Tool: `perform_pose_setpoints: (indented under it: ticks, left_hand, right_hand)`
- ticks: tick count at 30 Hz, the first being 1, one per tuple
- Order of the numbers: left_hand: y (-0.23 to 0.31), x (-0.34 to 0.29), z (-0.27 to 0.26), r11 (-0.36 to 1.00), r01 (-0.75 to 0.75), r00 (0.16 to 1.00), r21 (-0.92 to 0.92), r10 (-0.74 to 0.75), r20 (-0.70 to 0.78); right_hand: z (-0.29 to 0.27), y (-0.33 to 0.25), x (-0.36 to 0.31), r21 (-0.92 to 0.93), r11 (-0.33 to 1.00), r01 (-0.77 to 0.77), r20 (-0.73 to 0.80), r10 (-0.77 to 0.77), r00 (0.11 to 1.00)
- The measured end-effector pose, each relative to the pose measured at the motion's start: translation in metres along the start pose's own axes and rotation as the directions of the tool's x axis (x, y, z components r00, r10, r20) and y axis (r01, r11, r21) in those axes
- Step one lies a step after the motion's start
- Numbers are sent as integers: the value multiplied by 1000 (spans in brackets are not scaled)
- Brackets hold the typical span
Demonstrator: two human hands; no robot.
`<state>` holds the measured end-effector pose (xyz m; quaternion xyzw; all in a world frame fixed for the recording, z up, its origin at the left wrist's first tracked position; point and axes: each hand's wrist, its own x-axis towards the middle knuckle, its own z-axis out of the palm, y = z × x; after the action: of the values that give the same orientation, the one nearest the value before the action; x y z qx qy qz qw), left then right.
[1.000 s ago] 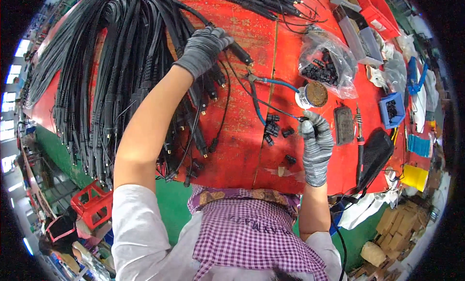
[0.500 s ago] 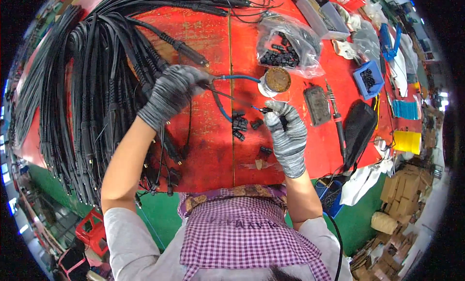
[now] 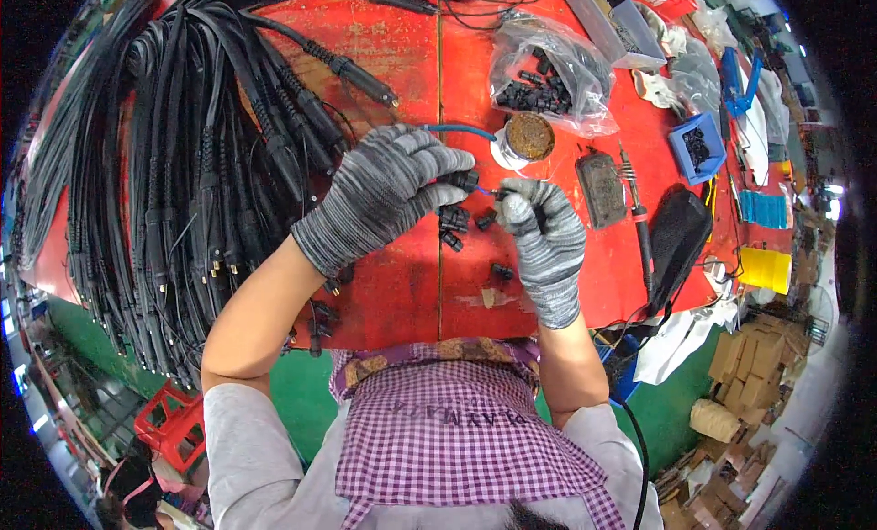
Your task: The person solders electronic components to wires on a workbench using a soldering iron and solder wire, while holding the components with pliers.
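My gloved left hand point(image 3: 379, 192) is closed, its fingertips on a small black plastic connector point(image 3: 464, 180) over the middle of the red table. Facing it, my gloved right hand point(image 3: 548, 242) pinches a small black piece point(image 3: 501, 194). A thin blue wire point(image 3: 483, 190) shows in the gap between the two. Beyond the left fingers a blue tool handle point(image 3: 457, 128) reaches toward a round tin of brown paste point(image 3: 530, 137); the rest of that tool is hidden by the hand. Loose black connectors point(image 3: 452, 221) lie just below the fingertips.
A thick bundle of black cables point(image 3: 164, 183) covers the left side. At the back stands a clear bag of black connectors point(image 3: 553, 82). On the right are a dark block point(image 3: 601, 190), a soldering iron point(image 3: 637, 210), a black pouch point(image 3: 679, 242) and a blue bin point(image 3: 697, 148).
My left hand has moved right, close to the right hand, and now has a connector at its fingertips. The blue-handled tool it held no longer shows its jaws. The right hand stays nearly in place.
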<state>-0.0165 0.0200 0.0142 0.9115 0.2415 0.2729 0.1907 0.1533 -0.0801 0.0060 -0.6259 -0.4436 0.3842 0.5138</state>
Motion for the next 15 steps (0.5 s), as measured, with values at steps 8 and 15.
perform_pose_setpoints:
  ticks: [8,15]
  left_hand:
    - [-3,1,-3,999,-12,1000,-30,12,-1]
    - [-2,-1,-2,999,11,1000,-52,-11,7]
  right_hand:
    - [5,-1,8,173,977,-126,41,121,992]
    - [7,-3,8,187,975,-123,50,115,992]
